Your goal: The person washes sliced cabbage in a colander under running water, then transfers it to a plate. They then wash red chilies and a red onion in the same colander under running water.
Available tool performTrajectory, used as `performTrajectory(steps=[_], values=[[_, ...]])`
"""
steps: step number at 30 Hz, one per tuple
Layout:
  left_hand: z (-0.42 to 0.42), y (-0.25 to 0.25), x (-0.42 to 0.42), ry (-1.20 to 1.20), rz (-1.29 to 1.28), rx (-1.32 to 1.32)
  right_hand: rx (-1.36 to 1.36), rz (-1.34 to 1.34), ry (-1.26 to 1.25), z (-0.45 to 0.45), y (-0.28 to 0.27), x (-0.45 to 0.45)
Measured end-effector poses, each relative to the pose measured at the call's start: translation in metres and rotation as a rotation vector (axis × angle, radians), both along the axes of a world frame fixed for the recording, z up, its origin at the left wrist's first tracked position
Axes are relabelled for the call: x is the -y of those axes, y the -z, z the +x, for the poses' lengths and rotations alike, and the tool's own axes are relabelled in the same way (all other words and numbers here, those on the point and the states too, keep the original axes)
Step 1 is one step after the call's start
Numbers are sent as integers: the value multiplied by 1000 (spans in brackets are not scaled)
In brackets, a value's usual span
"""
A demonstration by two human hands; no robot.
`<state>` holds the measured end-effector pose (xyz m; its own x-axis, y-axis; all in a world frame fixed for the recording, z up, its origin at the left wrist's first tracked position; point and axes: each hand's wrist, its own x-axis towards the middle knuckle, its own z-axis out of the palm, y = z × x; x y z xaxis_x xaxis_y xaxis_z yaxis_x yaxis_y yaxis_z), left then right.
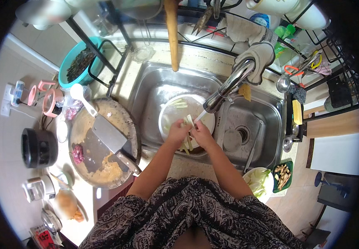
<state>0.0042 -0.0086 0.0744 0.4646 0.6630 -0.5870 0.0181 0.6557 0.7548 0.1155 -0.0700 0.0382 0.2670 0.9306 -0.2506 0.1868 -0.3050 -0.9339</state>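
Both my hands are over a white basin (164,102) in the left bowl of a steel double sink. My left hand (177,133) is closed around pale green vegetable stalks (187,122), and my right hand (202,133) grips the same bunch from the other side. Water runs from the chrome faucet (213,101) down beside my right fingers. More cut stalks (179,103) lie in the basin, and some ends hang below my hands.
A cleaver (109,132) lies on a round chopping board (104,174) at left, near minced meat (78,153). Behind it stands a turquoise basin (62,70). A bowl of leafy vegetable pieces (259,183) and a green tray of ginger (283,176) sit at lower right.
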Motion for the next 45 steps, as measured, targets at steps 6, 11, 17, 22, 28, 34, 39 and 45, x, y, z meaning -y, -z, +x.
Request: performTrajectory(steps=[6,11,17,22,28,34,39,45], values=[[-1,12,3,124,213,-45,-297,77,136,1,-10,0],[2,-4,16,195,225,-54,-110,6,186,9,-9,0],[-4,4,24,240,241,-92,183,-231,267,5,-30,-10],[-3,6,20,166,150,-120,-395,-35,218,1,-6,0],[-8,11,18,175,162,-66,-289,-58,255,-6,-2,-1],[-13,10,8,59,-319,-10,-84,-283,253,-11,10,-12],[-20,74,-9,-205,-423,50,-291,53,87,-35,57,-10],[-28,91,-19,-214,-306,-108,-69,-317,-281,15,49,-32]])
